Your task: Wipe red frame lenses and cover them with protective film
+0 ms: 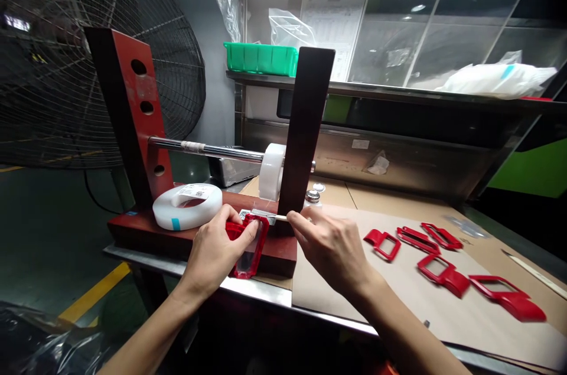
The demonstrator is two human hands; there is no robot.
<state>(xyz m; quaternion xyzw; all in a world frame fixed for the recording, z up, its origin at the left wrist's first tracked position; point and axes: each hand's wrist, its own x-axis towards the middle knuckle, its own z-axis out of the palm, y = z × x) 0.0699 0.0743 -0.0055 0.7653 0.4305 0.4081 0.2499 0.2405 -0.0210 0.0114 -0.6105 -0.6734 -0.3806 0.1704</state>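
Observation:
My left hand [217,251] is closed on a glossy red plastic frame [261,245], thumb on its front and fingers behind. A clear, window-like area shows inside the frame, and it is held up just in front of the wooden stand. My right hand [330,245] pinches a thin pale stick [280,218] that points left to the frame's top edge. A light grey, flat strip [263,215] lies along that edge; whether it is part of the stick's tool I cannot tell. A roll of clear film [271,171] hangs on the metal rod [221,152] just above.
The stand's black upright [309,133] rises close behind my hands. A film roll [188,206] lies on its base at left. Several red frames [443,273] lie on the cardboard at right, with a white-handled tool [538,273]. A metal-topped bottle [313,196] stands behind my right hand.

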